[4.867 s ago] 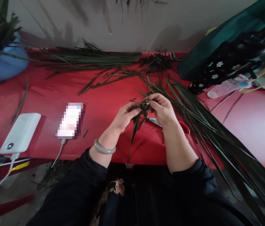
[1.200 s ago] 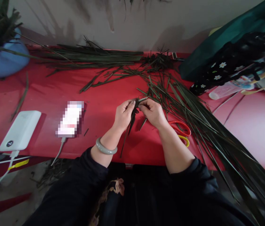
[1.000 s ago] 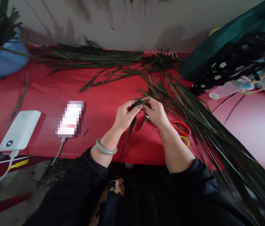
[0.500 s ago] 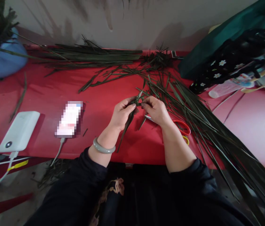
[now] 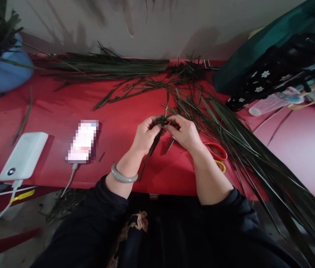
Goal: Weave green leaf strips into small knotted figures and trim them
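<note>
Pinching leaf strips (image 5: 156, 140) inside table edge (image 5: 174, 190)

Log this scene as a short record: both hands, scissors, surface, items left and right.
Left hand: pinching a green leaf piece
Right hand: fingertips on the same piece
Scissors: on the table, partly hidden behind the right arm
Surface: red table
To the left: phone, screen blurred; white power bank; blue container of leaves
To the right: long leaf strips
</note>
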A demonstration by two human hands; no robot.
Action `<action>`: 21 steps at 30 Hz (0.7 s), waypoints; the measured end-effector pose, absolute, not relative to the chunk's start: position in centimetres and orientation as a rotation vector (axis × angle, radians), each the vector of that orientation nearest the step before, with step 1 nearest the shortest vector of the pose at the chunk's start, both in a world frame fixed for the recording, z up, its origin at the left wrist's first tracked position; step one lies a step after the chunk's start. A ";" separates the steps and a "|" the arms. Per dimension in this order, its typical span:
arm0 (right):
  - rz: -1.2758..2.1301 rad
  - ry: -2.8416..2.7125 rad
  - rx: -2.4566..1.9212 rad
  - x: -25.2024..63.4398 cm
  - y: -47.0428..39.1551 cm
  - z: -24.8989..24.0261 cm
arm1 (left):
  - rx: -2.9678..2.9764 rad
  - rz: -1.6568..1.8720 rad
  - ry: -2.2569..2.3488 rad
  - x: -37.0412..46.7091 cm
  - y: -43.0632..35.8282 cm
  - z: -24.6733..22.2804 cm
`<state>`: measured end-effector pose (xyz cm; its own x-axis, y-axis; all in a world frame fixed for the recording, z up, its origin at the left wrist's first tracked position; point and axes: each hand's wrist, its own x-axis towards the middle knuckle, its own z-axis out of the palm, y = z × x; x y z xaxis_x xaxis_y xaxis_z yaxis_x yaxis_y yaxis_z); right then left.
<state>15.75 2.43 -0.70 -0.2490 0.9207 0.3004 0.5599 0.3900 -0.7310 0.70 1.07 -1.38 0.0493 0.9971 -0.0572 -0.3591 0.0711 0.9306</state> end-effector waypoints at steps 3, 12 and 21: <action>0.624 -1.934 -1.256 15.7 2.5 -0.8 | 0.920 1.298 0.934 0.8 1.0 -1.4; 0.657 -1.885 -1.265 15.6 2.4 -0.1 | 0.853 1.307 0.885 0.6 1.1 -1.4; 0.698 -1.708 -1.280 16.0 2.8 0.0 | 0.973 1.244 0.801 0.2 1.0 -1.1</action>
